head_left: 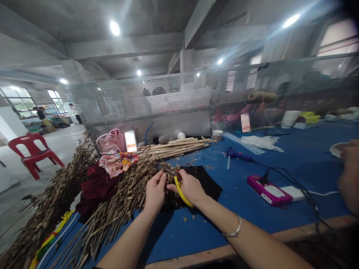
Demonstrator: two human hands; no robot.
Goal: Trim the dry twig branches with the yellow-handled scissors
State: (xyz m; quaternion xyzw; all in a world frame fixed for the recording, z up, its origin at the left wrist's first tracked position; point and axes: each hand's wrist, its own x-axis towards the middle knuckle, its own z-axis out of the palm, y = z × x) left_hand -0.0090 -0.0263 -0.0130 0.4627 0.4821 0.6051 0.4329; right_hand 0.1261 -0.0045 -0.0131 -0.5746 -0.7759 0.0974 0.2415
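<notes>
My right hand [192, 186] is wrapped around a pair of scissors with yellow handles [179, 190]. The dark blades point up and left, above a heap of brown dried plant stems [131, 183] on the blue table [224, 224]. Close beside the blades, my left hand [155, 190] has its thumb and fingertips pinched together. Whatever sits in that pinch is too small to make out. Under and behind my hands lies a black sheet [209, 183], with plant bits scattered around it.
Bundled pale sticks [174, 147] lie along the perforated metal partition [168, 104]. To the right are a blue glue gun [238, 154], a magenta power strip [269, 190] and trailing cables. Another person's hand [349, 175] shows at the right edge. A red chair [36, 149] stands left.
</notes>
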